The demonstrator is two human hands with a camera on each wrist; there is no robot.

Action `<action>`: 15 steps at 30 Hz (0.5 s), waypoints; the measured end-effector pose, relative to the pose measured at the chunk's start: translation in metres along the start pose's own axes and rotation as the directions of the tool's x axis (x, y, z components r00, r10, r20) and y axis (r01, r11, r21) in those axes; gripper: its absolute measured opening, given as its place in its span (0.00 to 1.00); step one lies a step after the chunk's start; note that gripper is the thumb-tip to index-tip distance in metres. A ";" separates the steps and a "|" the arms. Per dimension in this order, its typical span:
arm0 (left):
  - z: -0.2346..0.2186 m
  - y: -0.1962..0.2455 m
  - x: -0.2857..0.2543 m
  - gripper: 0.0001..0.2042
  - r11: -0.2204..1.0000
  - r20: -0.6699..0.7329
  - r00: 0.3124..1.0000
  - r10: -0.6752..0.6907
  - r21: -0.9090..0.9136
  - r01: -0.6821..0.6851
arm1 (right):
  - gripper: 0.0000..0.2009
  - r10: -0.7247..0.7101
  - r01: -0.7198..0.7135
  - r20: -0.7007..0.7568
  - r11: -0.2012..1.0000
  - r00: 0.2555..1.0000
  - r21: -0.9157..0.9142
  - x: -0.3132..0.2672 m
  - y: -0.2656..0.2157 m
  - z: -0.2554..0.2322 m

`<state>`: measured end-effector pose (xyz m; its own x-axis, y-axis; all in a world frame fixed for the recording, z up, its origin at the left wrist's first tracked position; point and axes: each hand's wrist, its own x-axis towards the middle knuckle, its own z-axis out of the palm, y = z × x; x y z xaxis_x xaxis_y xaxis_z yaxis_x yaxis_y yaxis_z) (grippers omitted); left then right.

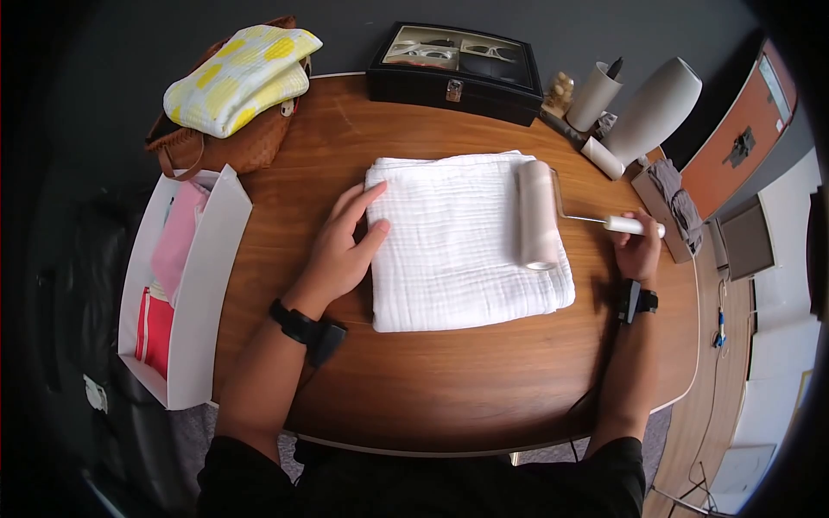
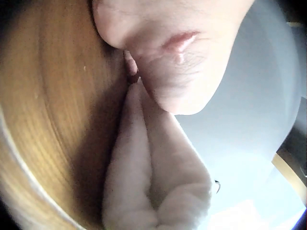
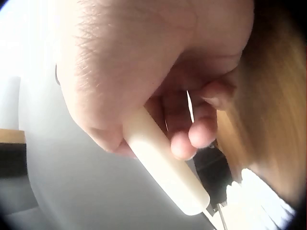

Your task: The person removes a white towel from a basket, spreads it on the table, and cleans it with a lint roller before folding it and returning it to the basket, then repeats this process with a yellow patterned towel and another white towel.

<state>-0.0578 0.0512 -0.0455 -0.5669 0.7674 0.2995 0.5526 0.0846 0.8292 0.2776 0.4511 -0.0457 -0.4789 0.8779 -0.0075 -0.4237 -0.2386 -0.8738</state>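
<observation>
A folded white cloth (image 1: 449, 250) with a crinkled weave lies on the wooden table. At its left edge rests my left hand (image 1: 350, 246), fingers and thumb spread, with their tips on the cloth. In the left wrist view the thumb (image 2: 180, 91) overlaps the side of the folded cloth (image 2: 158, 187). My right hand (image 1: 639, 255) grips the white handle (image 1: 626, 225) of a lint roller (image 1: 539, 216). The roller's sheet-covered cylinder lies over the right part of the cloth. Seen from the right wrist, the fingers (image 3: 204, 129) curl round the handle (image 3: 163, 163).
On the left stands a white bin (image 1: 207, 285) holding pink and red fabric. Behind it, a yellow-and-white cloth (image 1: 246, 73) lies on a brown bag (image 1: 250, 151). A black glasses case (image 1: 449, 91) sits at the back, a grey vase-like object (image 1: 654, 108) and tissue box (image 1: 669, 207) at the right.
</observation>
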 end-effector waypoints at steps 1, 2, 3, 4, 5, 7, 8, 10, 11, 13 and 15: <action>0.000 0.000 0.000 0.25 1.000 0.004 1.000 -0.005 0.007 0.005 | 0.14 -0.010 0.008 -0.055 0.999 0.998 -0.037 -0.006 0.004 0.015; 0.000 0.001 0.000 0.25 1.000 0.009 1.000 -0.009 0.016 0.009 | 0.17 0.024 -0.015 0.066 0.991 0.998 -0.131 -0.005 0.013 0.013; 0.000 0.001 0.000 0.25 1.000 0.013 1.000 -0.014 0.025 0.013 | 0.19 0.112 -0.055 0.249 0.973 0.962 -0.222 -0.006 0.017 0.014; -0.001 0.000 0.000 0.25 1.000 0.012 1.000 -0.015 0.022 0.014 | 0.20 0.155 -0.073 0.284 0.957 0.946 -0.279 -0.012 0.021 0.027; 0.000 -0.001 0.000 0.25 1.000 0.012 1.000 -0.016 0.020 0.015 | 0.22 0.199 -0.087 0.315 0.938 0.928 -0.336 -0.018 0.026 0.042; 0.000 -0.001 0.000 0.25 1.000 0.013 1.000 -0.016 0.022 0.016 | 0.22 0.230 -0.127 0.290 0.934 0.929 -0.334 -0.033 0.031 0.075; 0.000 -0.001 0.000 0.25 1.000 0.014 1.000 -0.016 0.027 0.015 | 0.22 0.246 -0.147 0.277 0.931 0.929 -0.334 -0.036 0.031 0.082; 0.000 0.000 0.000 0.25 0.999 0.015 1.000 -0.024 0.031 0.023 | 0.20 0.239 -0.164 0.255 0.945 0.937 -0.282 -0.032 0.029 0.077; 0.000 0.001 0.000 0.25 0.999 0.015 0.999 -0.032 0.031 0.032 | 0.18 0.237 -0.173 0.246 0.951 0.940 -0.256 -0.028 0.028 0.071; -0.002 0.004 -0.003 0.25 0.998 0.016 0.999 -0.050 0.032 0.050 | 0.14 0.158 -0.149 0.124 0.986 0.980 -0.074 -0.009 0.023 0.033; -0.003 0.007 -0.001 0.25 0.998 0.026 0.998 -0.059 0.034 0.058 | 0.11 0.057 -0.054 0.131 0.998 0.990 -0.022 0.006 0.017 0.000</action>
<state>-0.0547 0.0493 -0.0383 -0.5825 0.7773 0.2377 0.5393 0.1508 0.8285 0.2673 0.4524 -0.0608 -0.5988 0.8009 0.0069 -0.3803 -0.2768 -0.8825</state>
